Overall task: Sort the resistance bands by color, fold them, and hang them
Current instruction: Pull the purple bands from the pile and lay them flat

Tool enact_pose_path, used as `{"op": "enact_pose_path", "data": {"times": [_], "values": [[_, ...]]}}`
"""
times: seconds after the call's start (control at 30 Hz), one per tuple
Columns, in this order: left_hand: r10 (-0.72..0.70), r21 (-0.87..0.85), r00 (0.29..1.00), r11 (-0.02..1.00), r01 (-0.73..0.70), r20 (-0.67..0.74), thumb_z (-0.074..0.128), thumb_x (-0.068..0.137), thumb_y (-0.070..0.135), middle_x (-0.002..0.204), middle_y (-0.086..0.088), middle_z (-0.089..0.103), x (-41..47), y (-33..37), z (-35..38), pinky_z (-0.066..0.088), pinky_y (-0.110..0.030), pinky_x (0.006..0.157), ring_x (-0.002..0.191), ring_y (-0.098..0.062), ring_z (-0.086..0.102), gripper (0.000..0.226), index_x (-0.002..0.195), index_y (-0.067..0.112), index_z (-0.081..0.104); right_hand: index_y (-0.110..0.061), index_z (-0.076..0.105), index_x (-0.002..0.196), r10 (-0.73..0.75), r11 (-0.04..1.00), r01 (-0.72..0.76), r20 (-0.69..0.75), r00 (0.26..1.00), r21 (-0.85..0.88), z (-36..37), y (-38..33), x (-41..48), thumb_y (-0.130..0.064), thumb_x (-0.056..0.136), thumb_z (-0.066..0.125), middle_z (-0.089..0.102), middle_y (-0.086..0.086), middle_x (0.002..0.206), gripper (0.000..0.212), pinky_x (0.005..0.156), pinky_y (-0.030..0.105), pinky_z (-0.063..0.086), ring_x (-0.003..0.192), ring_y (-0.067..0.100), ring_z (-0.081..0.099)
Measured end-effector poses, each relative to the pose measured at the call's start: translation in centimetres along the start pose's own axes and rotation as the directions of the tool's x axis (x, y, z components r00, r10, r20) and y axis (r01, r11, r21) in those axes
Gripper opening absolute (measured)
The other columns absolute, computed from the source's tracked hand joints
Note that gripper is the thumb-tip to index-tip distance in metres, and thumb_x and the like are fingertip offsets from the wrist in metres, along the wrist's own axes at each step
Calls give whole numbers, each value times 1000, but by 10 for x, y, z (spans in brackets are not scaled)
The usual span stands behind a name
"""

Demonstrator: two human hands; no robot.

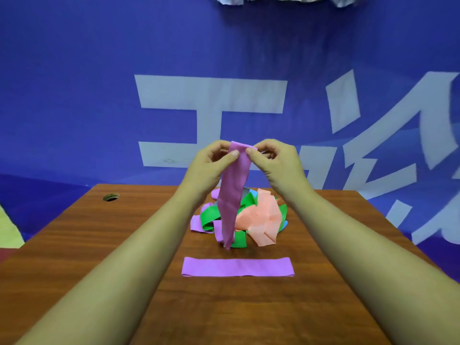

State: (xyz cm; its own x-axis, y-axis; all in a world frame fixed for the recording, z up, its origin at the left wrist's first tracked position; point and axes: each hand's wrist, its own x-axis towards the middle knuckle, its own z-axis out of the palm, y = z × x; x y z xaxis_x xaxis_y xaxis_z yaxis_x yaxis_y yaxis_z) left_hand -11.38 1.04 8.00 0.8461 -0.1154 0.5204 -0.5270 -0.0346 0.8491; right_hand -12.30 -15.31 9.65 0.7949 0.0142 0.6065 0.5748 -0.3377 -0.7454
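From the head camera, the left hand (210,163) and right hand (272,161) both pinch the top edge of a purple resistance band (234,192), which hangs down over the mixed band pile (258,215). A folded purple band (237,267) lies flat on the wooden table (99,245), nearer than the pile.

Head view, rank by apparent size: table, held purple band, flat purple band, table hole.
1. Table
2-3. Held purple band and flat purple band: look alike, so not ranked; the held one hangs nearer the camera.
4. Table hole
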Motion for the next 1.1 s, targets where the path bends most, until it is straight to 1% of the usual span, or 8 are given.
{"op": "enact_pose_path", "data": {"times": [0.2, 0.33, 0.5, 0.67, 0.73, 0.83, 0.93, 1.1], "values": [[26, 5, 999, 1000, -27, 35, 59, 94, 10, 107, -15, 71, -7, 21, 8, 52, -39, 92, 100, -21, 66, 13, 104, 10, 69, -7, 72, 88, 45, 997, -48, 62, 997, 59, -20, -12, -4, -14, 87, 69, 66, -1, 74, 8, 57, 12, 42, 64, 4, 57], [-132, -101, 991, 986, 135, 31, 69, 89, 17, 78, -6, 66, -23, 22, 15, 49, -29, 69, 73, -15, 62, 19, 94, 16, 51, -10, 71, 84, 70, 991, -74, 43, 997, 115, -26, -18, -8, -15, 87, 70, 65, -4, 70, 5, 56, 13, 42, 66, 6, 58], [-271, -132, 947, 946, 295, 174, 60, 95, 16, 97, -11, 72, -53, 4, 23, 51, -38, 84, 85, -21, 67, 26, 119, 9, 59, -11, 68, 82, 135, 979, -140, 48, 990, 146, -29, -26, -14, -13, 88, 66, 63, -5, 65, 7, 54, 17, 45, 59, 3, 58], [-269, -73, 955, 958, 279, 122, 68, 86, 25, 104, -18, 72, -63, -2, 20, 48, -56, 94, 91, -27, 67, 28, 109, 10, 66, -4, 68, 89, 338, 926, -363, 201, 919, 103, -25, -20, -22, -27, 83, 73, 62, 4, 77, 25, 68, 37, 55, 69, 16, 60], [-276, -6, 946, 960, 281, 170, 70, 84, 27, 103, -17, 73, -66, -4, 18, 47, -61, 93, 90, -26, 67, 28, 107, 11, 66, -1, 69, 92, 319, 942, -333, 207, 925, 37, -25, -21, -24, -22, 82, 75, 63, 6, 77, 24, 65, 33, 56, 67, 16, 59], [-300, 23, 934, 953, 302, 195, 71, 87, 22, 98, -6, 75, -74, -10, 17, 51, -47, 88, 87, -17, 68, 19, 104, 14, 68, -4, 71, 90, 270, 961, -276, 204, 941, 0, -27, -26, -22, -14, 84, 73, 65, 5, 75, 12, 61, 26, 56, 66, 13, 62], [-395, 71, 865, 917, 394, 310, 72, 87, 22, 88, -8, 73, -90, -23, 12, 56, -40, 80, 78, -20, 68, 6, 92, 17, 72, -3, 71, 92, 283, 958, -286, 152, 947, -6, -29, -24, -17, -15, 85, 72, 66, 6, 79, 15, 69, 37, 60, 73, 17, 64], [-510, 128, 790, 857, 499, 339, 67, 90, 17, 93, -10, 74, -113, -57, -5, 56, -28, 76, 81, -20, 69, 20, 106, 4, 69, -1, 68, 94, 340, 940, -340, 44, 939, -8, -36, -12, -18, -15, 88, 67, 64, 8, 81, 15, 62, 32, 58, 74, 19, 64]]}}
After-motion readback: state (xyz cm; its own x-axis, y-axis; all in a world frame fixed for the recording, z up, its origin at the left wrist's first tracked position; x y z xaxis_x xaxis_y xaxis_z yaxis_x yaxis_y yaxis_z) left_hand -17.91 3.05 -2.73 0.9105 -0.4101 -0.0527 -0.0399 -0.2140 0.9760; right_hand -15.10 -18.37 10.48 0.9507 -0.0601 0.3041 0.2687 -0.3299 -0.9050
